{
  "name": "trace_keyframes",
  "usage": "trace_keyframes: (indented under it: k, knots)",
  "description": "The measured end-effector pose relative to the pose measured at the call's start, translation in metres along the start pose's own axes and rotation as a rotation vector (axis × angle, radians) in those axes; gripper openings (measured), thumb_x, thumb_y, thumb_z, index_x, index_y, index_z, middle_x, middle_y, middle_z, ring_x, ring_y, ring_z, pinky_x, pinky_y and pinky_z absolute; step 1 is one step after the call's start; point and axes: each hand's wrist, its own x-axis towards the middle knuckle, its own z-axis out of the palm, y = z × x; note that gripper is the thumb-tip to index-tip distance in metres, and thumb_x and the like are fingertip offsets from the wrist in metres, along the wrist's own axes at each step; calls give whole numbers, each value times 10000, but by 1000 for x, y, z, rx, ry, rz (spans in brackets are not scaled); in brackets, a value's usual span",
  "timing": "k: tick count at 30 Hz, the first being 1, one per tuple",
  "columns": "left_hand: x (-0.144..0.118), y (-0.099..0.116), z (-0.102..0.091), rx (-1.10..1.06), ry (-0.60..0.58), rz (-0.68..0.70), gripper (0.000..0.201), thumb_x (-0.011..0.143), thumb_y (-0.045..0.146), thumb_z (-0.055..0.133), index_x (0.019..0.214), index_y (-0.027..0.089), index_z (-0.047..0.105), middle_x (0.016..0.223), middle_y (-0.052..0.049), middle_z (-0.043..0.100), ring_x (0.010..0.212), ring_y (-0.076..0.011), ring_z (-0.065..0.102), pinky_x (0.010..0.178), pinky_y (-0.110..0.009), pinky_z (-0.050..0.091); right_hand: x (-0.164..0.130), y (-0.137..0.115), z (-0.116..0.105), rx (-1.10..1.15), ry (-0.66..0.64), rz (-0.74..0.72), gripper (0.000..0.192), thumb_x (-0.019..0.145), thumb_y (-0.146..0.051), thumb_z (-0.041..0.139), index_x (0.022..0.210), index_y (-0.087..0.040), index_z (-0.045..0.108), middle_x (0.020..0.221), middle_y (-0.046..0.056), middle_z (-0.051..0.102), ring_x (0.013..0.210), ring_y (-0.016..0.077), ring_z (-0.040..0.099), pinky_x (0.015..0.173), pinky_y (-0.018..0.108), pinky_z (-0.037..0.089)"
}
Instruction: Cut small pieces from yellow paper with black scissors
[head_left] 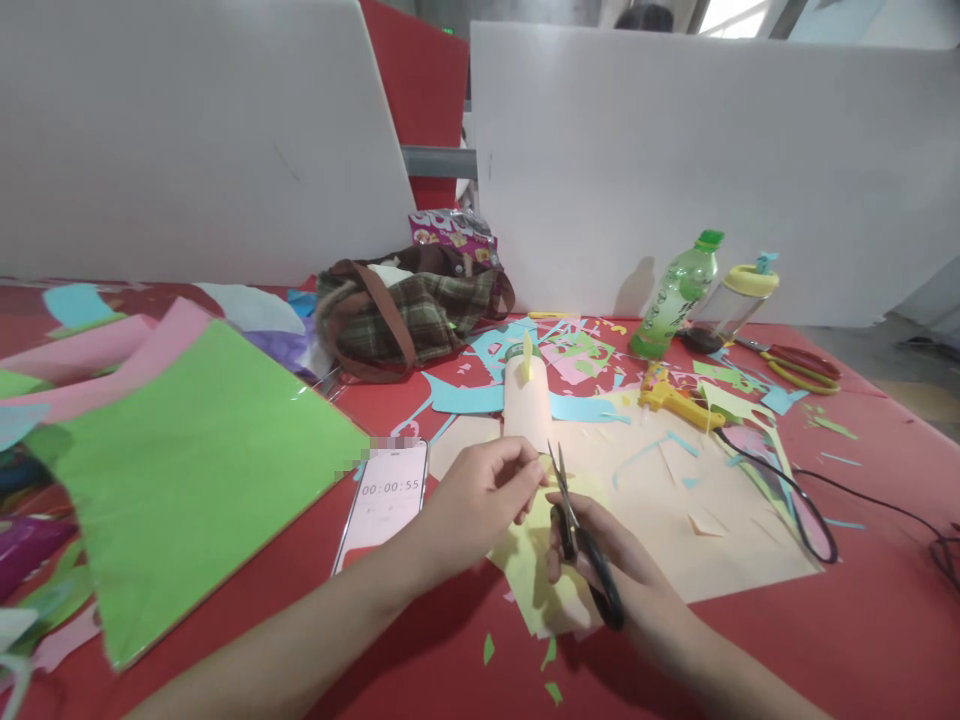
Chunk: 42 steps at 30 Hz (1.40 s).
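Observation:
My right hand [619, 550] grips black-handled scissors [598, 580], their narrow blades slightly apart and pointing away from me. Beside the blades, my left hand [484, 495] has its thumb and fingers pinched together. A bit of yellow paper shows near those fingertips, but I cannot tell whether they hold it. Below both hands lies a pale yellow sheet [529, 575]. Just beyond them is a pale peach paper cylinder [525, 405] with a yellow piece standing at its far end. Blue paper strips [469, 400] extend from either side of it.
A phone [384, 495] showing a timer lies left of my hands, by green sheets [202, 470]. At right are a yellow glue gun [679, 402] with its cord, a green bottle [679, 290], a clear cup [739, 300] and red-yellow scissors [802, 368]. A plaid bag [442, 315] sits behind.

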Motion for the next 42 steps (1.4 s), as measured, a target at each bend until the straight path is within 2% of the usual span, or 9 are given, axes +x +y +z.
trace_keyframes:
  k: [7, 16, 36, 42]
  knots:
    - [-2, -4, 2, 20, -2, -17, 201, 802, 275, 373, 631, 175, 409, 502, 62, 390, 469, -68, 399, 451, -179, 307, -1, -4, 1, -12, -78, -40, 387, 655, -422, 612, 990, -247, 526, 756, 21, 524, 722, 173, 499, 675, 312, 369]
    - [-4, 0, 10, 34, 31, 19, 202, 785, 233, 381, 602, 166, 434, 505, 57, 395, 469, -72, 377, 456, -187, 296, -1, 1, -3, -29, -83, -53, 391, 677, -416, 593, 1027, -260, 516, 765, 18, 498, 721, 168, 458, 693, 311, 352]
    - [-5, 0, 19, -100, 125, 15, 199, 786, 216, 391, 595, 164, 413, 502, 62, 372, 472, -69, 355, 466, -183, 290, 0, 3, -4, -73, -62, -60, 412, 671, -451, 575, 1041, -277, 523, 762, 13, 478, 705, 173, 444, 676, 315, 362]
    - [-5, -5, 21, -103, 109, 14, 191, 795, 218, 373, 617, 165, 421, 483, 68, 346, 452, -64, 330, 448, -178, 275, 0, 3, -3, -66, -61, -78, 400, 672, -457, 570, 1033, -290, 535, 777, 15, 489, 720, 176, 454, 688, 312, 378]
